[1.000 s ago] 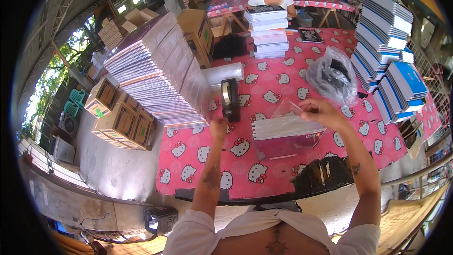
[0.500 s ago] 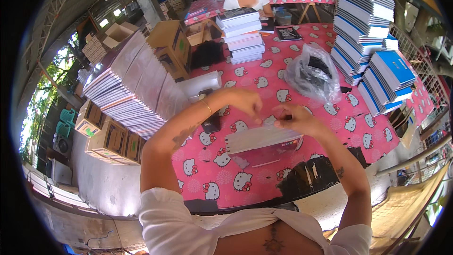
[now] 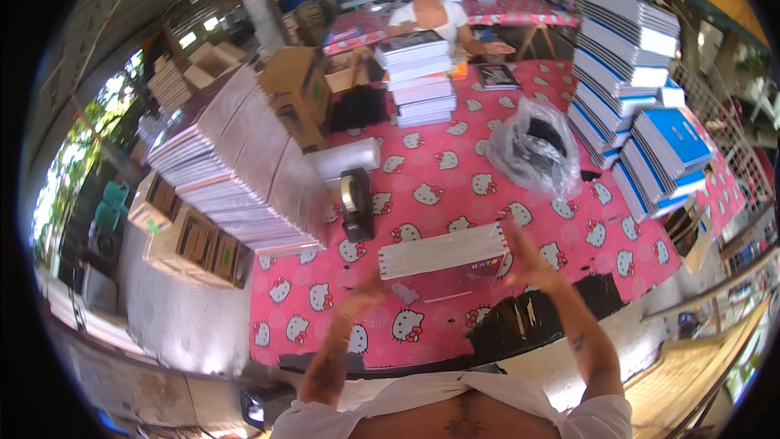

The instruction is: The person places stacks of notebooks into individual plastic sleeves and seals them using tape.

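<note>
A stack of spiral-bound notebooks (image 3: 443, 254) with a dark red cover stands in front of me on the pink table, its pale page edges facing up. My left hand (image 3: 366, 297) is at the stack's left end, blurred, its fingers hard to make out. At the other end my right hand (image 3: 528, 264) has its fingers stretched out alongside the stack. Whether either palm presses on it, I cannot tell. Beyond my left hand stands a black tape dispenser (image 3: 356, 205) with a roll of tape.
Tall notebook stacks rise at the left (image 3: 236, 171) and right (image 3: 613, 73); another book pile (image 3: 418, 85) stands farther back. A crumpled clear plastic bag (image 3: 536, 150) and a plastic roll (image 3: 345, 158) lie on the patterned cloth (image 3: 443, 158). A co-worker (image 3: 431, 16) is across the table.
Both hands have come down from above the notebooks' far edge to the stack's two ends, uncovering the tape dispenser. The co-worker's hand has reached out to the right.
</note>
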`<state>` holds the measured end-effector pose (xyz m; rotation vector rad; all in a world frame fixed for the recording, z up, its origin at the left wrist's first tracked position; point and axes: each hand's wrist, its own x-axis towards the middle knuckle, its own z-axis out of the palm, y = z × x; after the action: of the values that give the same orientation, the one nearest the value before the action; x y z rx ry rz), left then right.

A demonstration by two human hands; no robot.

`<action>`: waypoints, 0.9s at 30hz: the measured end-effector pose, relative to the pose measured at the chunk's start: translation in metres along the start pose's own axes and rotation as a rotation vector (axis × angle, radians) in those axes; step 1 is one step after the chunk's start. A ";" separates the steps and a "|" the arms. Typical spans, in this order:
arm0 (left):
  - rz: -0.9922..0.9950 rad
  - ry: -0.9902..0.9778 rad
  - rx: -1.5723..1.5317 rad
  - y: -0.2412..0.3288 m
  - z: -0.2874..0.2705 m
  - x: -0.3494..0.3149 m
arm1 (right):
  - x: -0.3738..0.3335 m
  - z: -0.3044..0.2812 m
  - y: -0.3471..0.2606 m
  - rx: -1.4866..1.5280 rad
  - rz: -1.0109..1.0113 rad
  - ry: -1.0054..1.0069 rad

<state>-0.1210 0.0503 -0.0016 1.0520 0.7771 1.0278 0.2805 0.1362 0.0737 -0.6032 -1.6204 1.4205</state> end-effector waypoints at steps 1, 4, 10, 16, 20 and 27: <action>-0.005 0.023 -0.035 -0.012 0.018 -0.004 | -0.015 0.005 0.030 -0.023 0.109 0.012; 0.037 0.419 0.211 0.001 0.088 0.005 | 0.000 0.023 0.028 0.073 0.266 0.017; 0.418 0.854 0.166 0.154 0.162 -0.056 | 0.099 0.086 -0.112 0.180 0.152 -0.004; 0.951 1.089 0.352 0.358 0.122 -0.069 | 0.143 0.112 -0.199 0.353 -0.257 0.021; 1.242 1.354 0.466 0.495 0.014 -0.049 | 0.104 0.106 -0.132 0.178 -0.034 0.035; 0.520 1.650 0.652 0.501 -0.154 -0.017 | 0.071 0.081 -0.037 -0.037 0.117 0.231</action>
<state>-0.4113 0.1558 0.4223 0.7366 2.3473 2.1850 0.1834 0.1423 0.1327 -0.8634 -1.4503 1.3520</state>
